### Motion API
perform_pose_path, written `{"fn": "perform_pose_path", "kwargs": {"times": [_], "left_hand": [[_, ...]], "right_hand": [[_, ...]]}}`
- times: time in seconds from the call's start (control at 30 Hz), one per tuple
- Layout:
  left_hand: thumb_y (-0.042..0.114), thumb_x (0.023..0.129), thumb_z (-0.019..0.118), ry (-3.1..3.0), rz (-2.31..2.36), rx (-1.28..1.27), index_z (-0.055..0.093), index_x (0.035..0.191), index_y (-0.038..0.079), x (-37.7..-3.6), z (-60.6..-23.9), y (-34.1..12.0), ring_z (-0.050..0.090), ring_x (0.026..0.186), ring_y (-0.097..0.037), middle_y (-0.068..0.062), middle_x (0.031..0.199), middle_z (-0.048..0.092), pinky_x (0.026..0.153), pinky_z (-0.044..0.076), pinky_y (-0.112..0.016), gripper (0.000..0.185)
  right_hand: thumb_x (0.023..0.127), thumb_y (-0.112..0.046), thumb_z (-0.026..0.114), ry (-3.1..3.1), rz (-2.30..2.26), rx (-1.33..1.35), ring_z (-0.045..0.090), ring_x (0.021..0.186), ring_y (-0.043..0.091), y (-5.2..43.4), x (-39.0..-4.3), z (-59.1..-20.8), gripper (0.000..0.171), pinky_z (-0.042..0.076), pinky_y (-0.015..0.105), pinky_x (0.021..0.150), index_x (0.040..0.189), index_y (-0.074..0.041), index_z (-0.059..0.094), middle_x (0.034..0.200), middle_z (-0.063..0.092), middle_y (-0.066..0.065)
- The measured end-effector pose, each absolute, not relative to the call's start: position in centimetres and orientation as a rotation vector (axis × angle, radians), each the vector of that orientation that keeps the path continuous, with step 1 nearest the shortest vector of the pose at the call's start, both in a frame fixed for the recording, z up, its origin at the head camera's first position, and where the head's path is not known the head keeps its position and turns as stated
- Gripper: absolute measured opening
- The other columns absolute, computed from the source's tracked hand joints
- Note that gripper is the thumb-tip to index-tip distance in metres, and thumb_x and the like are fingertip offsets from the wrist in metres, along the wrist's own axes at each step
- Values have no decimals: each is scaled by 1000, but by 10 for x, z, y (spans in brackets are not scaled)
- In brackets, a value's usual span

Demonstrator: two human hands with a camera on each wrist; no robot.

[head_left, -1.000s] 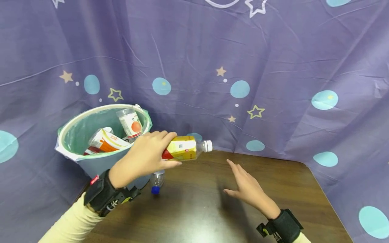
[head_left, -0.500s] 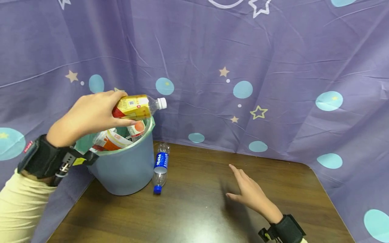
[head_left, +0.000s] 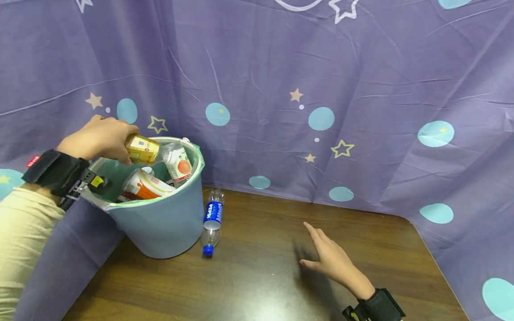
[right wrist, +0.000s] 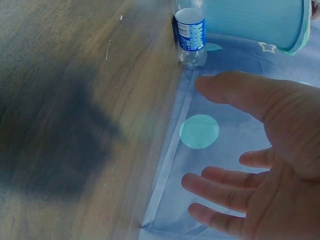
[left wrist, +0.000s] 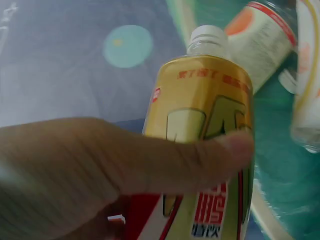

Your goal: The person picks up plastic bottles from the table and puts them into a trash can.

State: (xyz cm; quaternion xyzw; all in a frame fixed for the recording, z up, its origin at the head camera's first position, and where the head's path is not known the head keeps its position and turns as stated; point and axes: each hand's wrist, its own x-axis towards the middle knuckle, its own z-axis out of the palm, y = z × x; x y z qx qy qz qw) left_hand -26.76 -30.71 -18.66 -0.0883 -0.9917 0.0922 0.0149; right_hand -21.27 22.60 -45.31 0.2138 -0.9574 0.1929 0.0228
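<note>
My left hand grips a yellow-labelled plastic drink bottle over the mouth of a lined bin. In the left wrist view the thumb lies across the label of the bottle, its white cap pointing away from the hand. Inside the bin are an orange-and-white cup and a clear bottle with a peach-coloured fruit on its label. Above the table at the right, my right hand holds nothing; its fingers are extended and the thumb is spread apart.
A clear bottle with a blue Pepsi label lies on the brown wooden table, close against the bin's right side. Behind the table hangs a purple curtain with stars and dots. A green liner covers the bin's rim.
My left hand has carried the yellow-labelled bottle leftward from beside the bin to over its mouth, then lowered it. The right hand has stayed nearly in place.
</note>
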Motion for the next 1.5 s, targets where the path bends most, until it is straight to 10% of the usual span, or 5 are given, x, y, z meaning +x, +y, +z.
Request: {"fn": "perform_pose_path", "kwargs": {"times": [0.4, 0.77, 1.0, 1.27, 1.5], "left_hand": [[-12, 59, 76, -3052, 359, -442, 73, 109, 7, -282, -204, -297, 55, 103, -41, -19, 107, 70, 95, 31, -64, 54], [-12, 70, 68, -3042, 209, -479, 64, 128, -1, -283, -224, -305, 35, 134, -65, -39, 143, 47, 105, 38, -72, 60], [-9, 74, 65, -3062, 204, -506, 64, 119, -1, -284, -227, -303, 32, 135, -69, -38, 135, 54, 111, 31, -74, 46], [6, 87, 69, -3083, 219, -447, 58, 137, -3, -277, -219, -290, 35, 137, -61, -36, 144, 47, 108, 31, -74, 52], [4, 76, 75, -2992, 147, -492, 60, 135, 0, -271, -210, -273, 51, 128, -49, -27, 139, 57, 100, 38, -69, 61]], "right_hand": [[78, -28, 88, -3013, 649, 651, 50, 130, 57, 225, -209, -458, 101, 50, 68, 95, 158, -8, 30, 145, 47, 37], [78, -27, 89, -3019, 680, 651, 64, 115, 45, 223, -209, -464, 99, 57, 59, 86, 158, -7, 33, 138, 54, 32], [79, -25, 88, -3049, 732, 662, 67, 111, 37, 218, -210, -466, 97, 56, 58, 86, 157, -8, 34, 136, 56, 28], [80, -26, 87, -3091, 736, 658, 59, 123, 48, 219, -208, -464, 94, 51, 65, 94, 157, -8, 35, 138, 54, 30], [80, -26, 87, -3093, 743, 655, 63, 118, 43, 218, -208, -465, 92, 55, 60, 89, 156, -9, 37, 132, 58, 26]]}}
